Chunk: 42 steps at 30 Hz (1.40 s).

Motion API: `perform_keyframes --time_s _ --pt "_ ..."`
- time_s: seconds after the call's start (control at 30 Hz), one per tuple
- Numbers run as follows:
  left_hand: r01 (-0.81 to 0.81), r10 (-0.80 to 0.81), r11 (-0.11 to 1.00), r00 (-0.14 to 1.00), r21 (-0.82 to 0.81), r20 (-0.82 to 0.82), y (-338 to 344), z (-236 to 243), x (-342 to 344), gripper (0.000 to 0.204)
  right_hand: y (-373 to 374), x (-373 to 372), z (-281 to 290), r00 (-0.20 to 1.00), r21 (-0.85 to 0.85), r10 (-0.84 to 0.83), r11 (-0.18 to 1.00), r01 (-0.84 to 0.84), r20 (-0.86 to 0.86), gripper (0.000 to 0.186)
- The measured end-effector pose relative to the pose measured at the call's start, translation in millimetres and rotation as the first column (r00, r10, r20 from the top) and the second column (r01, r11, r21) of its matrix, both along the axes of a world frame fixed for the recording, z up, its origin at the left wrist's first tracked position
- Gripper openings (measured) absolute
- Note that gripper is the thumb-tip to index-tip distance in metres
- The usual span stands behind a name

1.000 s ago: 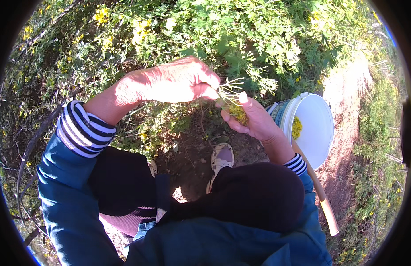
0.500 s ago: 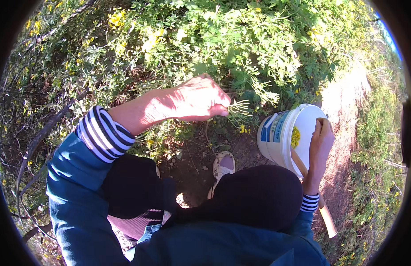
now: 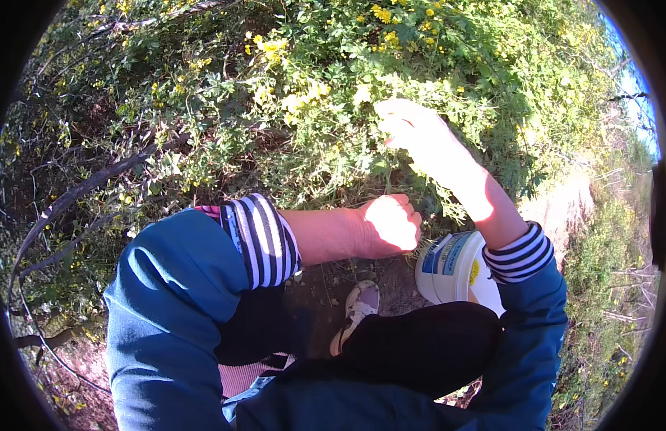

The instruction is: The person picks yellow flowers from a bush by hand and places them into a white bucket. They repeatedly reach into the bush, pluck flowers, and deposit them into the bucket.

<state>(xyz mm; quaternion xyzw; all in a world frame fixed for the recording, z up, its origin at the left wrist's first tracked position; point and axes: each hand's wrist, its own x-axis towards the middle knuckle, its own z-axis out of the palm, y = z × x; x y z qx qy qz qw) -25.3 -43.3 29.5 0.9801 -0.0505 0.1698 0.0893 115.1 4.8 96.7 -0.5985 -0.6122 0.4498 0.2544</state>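
Observation:
My left hand (image 3: 392, 225) is closed in a fist low in front of the plants. Thin green stems poke out a little below its knuckles, just above the bucket's left side. Higher up and to the right, my right hand (image 3: 426, 140) reaches into the leafy plants (image 3: 347, 136). Its fingers are curved and the thumb stands apart from them; strong sunlight washes out detail. Near its fingertips are yellow flowers (image 3: 296, 103). Below my right wrist stands a white bucket (image 3: 456, 276) with a blue label and yellow flowers (image 3: 474, 271) inside, partly hidden by my sleeve and knee.
A wooden handle (image 3: 473, 296) shows at the bucket's opening, mostly covered. Dry branches (image 3: 81, 190) stretch along the left side. My shoe (image 3: 359, 305) rests on bare soil between my knees. A sunlit dirt path (image 3: 566, 197) runs at the right, with more brush beyond.
My right hand has left the bucket and moved up and left into the plants. My left hand has come down and right, its fist turned, with the stems less visible.

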Motion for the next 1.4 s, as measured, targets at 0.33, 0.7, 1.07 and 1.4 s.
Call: perform_keyframes --time_s 0.33,0.7,1.07,1.4 --pt "-0.03 0.028 1.0 0.985 0.01 0.171 -8 0 11 0.021 103 -2 -94 0.903 -0.492 -0.413 0.814 0.309 -0.115 0.061" --pt "-0.056 0.061 0.691 0.998 -0.72 -0.018 71 -1 -46 0.037 52 30 -72 0.788 -0.315 -0.326 0.932 0.177 -0.522 0.019" --pt "-0.286 0.138 -0.563 0.893 -0.775 -0.429 100 -25 -9 0.034 -16 -4 -51 0.881 -0.205 -0.339 0.937 0.284 -0.329 0.028" --pt "-0.111 0.29 -0.598 0.894 -0.794 -0.343 103 -21 1 0.018 -27 -16 -52 0.986 -0.115 -0.14 0.985 0.129 -0.093 0.025"
